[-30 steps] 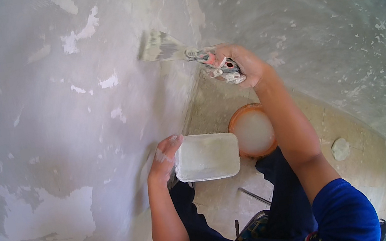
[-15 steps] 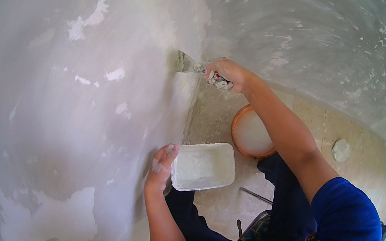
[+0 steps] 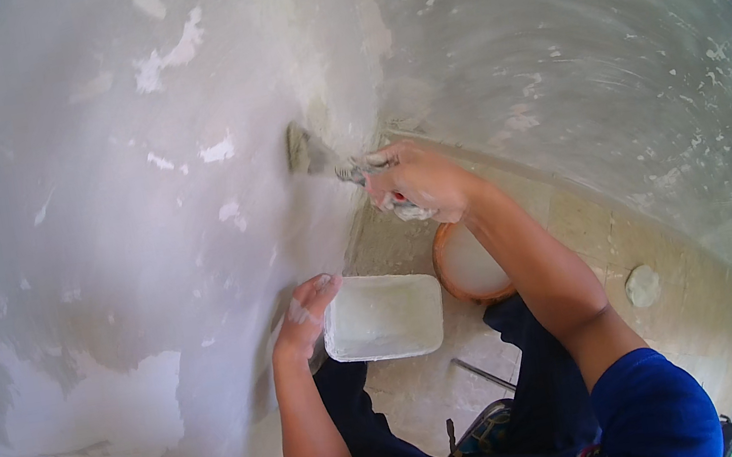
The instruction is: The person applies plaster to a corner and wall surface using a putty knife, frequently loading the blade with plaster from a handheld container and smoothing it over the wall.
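My right hand (image 3: 416, 182) grips the handle of a plaster-smeared putty knife (image 3: 319, 155), whose wide blade is at the left wall (image 3: 133, 208), a little left of the inside corner. My fingers hide much of the handle. Lower and to the left, my left hand (image 3: 308, 312) holds a white rectangular tub (image 3: 382, 317) by its left end, close to that wall. Pale, wet-looking material coats the inside of the tub. Lighter patches and smears mark the wall.
An orange-rimmed round container of milky liquid (image 3: 468, 265) stands on the tiled floor (image 3: 615, 227) below my right forearm. A pale round lump (image 3: 641, 285) lies farther right. The right wall (image 3: 565, 34) curves in the lens. A metal bar (image 3: 480, 371) shows between my legs.
My right hand and the knife have moved down, with the blade first swinging rightward toward the corner, then back left. My left hand and the tub have shifted slightly down and left.
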{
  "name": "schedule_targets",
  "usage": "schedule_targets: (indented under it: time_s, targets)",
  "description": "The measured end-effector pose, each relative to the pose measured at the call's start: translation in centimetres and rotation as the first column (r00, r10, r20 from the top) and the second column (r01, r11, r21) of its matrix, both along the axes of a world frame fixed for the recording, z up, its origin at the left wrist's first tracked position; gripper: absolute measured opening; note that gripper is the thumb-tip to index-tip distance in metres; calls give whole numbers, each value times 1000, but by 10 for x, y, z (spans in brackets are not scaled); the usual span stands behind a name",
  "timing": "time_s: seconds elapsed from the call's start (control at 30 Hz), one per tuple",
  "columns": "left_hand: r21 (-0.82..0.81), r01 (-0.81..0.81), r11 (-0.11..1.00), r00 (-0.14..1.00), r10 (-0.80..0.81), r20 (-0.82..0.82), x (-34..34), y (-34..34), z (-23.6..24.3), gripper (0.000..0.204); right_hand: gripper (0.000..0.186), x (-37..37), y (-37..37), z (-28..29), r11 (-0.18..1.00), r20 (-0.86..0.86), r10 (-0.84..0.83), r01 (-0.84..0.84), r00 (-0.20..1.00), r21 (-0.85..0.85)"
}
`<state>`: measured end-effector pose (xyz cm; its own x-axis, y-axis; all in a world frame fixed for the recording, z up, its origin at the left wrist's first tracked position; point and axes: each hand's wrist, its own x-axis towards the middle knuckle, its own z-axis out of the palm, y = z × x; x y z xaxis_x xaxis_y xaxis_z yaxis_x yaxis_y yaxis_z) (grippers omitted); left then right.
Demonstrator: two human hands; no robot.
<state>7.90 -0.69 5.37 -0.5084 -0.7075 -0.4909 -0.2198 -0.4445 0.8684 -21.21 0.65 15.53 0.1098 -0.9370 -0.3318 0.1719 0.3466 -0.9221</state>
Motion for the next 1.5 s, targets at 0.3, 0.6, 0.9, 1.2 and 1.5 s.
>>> schedule_targets:
  time_s: [0.3, 0.6, 0.9, 1.2, 1.5]
  targets:
    - [-44, -78, 996, 986, 84, 143, -3, 0, -18, 52, 40, -35, -2, -92, 956, 139, -294, 293, 946, 33]
    - [57, 169, 984, 976, -175, 126, 48, 20, -4, 36, 76, 73, -65, -129, 851, -470, -514, 355, 718, -388]
    - [133, 318, 939, 941, -330, 75, 59, 22, -7, 31, 85, 137, 13, -101, 927, -534, -249, 39, 808, -373]
    - [62, 248, 967, 963, -253, 90, 38, 10, 3, 33, 72, 27, -7, -116, 937, -518, -327, 200, 791, -286]
    - [28, 253, 967, 962, -255, 97, 38, 11, -10, 34, 76, 67, -51, -89, 937, -560, -344, 233, 753, -262]
